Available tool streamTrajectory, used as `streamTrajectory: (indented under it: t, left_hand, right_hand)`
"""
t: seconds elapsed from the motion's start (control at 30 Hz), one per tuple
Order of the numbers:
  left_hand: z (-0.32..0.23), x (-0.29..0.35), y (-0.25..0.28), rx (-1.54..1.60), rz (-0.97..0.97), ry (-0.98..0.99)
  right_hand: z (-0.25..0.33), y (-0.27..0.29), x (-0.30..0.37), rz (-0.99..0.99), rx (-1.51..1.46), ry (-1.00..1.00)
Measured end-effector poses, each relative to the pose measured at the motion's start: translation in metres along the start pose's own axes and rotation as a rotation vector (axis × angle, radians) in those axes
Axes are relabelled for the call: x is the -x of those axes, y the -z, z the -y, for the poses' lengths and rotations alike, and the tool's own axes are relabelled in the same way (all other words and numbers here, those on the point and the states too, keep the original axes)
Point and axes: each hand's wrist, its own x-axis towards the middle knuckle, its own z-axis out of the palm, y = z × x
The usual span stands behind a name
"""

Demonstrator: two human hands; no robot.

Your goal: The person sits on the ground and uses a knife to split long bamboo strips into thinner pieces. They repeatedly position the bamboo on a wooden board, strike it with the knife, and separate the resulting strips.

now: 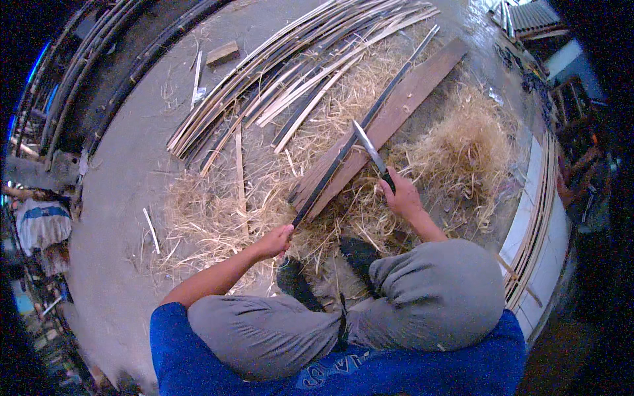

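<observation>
My left hand [274, 243] is closed around the near end of a long dark bamboo strip [343, 153]. That strip slants away to the far right, lying along a brown wooden board [403, 109] on the ground. In my right hand [403, 197] is a knife [371, 148] with a dark handle, its fingers wrapped round it. The blade points far left, and its tip end lies against or just over the strip, around the board's middle; whether it touches I cannot tell. Pale shavings lie under and beside the board.
Many split bamboo strips [264, 86] lie in a bundle at the far left of the board. A heap of curly shavings [462, 148] rises to its right. A small wood block [222, 53] sits farther off. More thin strips [538, 218] rest along a white tiled ledge [518, 228] at right.
</observation>
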Motion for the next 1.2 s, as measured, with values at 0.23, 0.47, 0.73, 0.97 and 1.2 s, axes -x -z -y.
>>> streamTrajectory:
  t: [0.23, 0.47, 0.73, 0.97, 1.2]
  left_hand:
    - [-0.006, 0.01, 0.009, -0.02, -0.008, 0.065]
    - [-0.05, -0.007, 0.061, -0.491, -0.707, -0.277]
    - [-0.106, -0.01, 0.106, -0.706, -0.941, -0.351]
    - [-0.181, 0.012, 0.08, -0.584, -1.023, -0.565]
    - [-0.094, -0.018, 0.054, -0.145, -0.382, -0.082]
  right_hand:
    - [0.004, -0.008, 0.005, 0.108, 0.152, 0.04]
    - [0.027, 0.002, 0.016, -0.115, -0.202, -0.189]
    - [0.037, -0.029, 0.039, 0.0, -0.331, -0.218]
    - [0.002, -0.036, 0.044, -0.183, -0.475, -0.319]
    - [0.047, -0.011, 0.035, -0.04, -1.162, -0.416]
